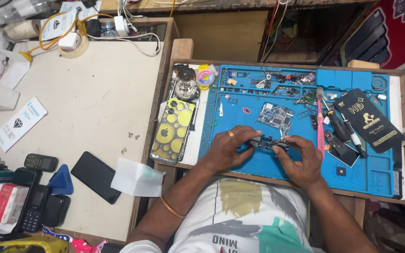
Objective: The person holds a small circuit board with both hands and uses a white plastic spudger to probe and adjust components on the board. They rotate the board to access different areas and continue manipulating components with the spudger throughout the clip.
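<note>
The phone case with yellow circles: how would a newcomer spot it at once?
Start at the blue work mat in the wooden tray. Just off its left edge lies the phone case, face down. No neighbour shares its yellow and dark bubble pattern.

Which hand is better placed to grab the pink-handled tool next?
Right hand, probably. It sits beside the pink-handled tool on the blue mat; the left hand is farther away. Both hands hold the small circuit board, so the left would have to hold it alone.

Bare mat (258, 166) near; tools (341, 129) crowd right.
</note>
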